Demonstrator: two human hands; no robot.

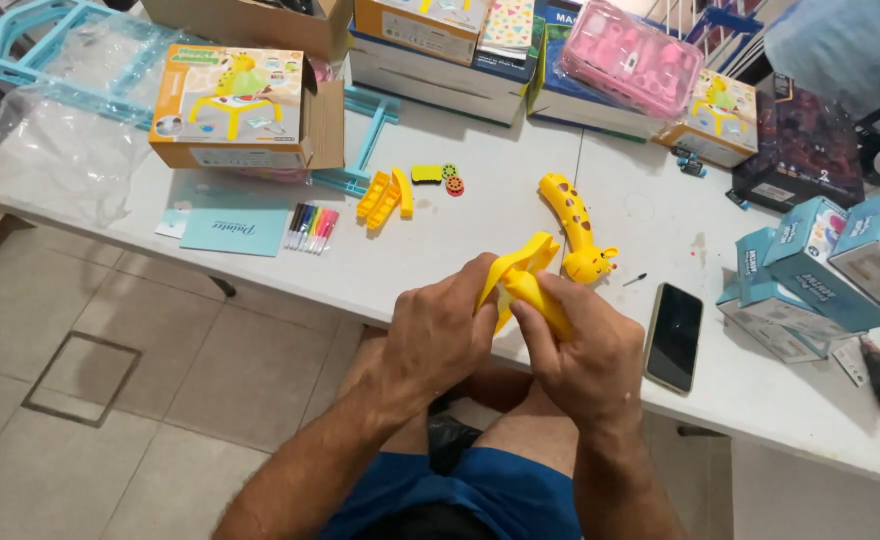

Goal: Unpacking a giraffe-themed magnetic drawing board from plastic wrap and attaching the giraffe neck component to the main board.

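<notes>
Together, left hand (pixel 440 335) and right hand (pixel 585 350) pinch yellow plastic piece (pixel 520 280); piece juts above both grips.

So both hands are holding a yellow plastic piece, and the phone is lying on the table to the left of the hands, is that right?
Not quite. Both the left hand and the right hand do grip the yellow plastic piece, but the phone lies on the white table to the right of the hands, not the left. The head view shows it.
</notes>
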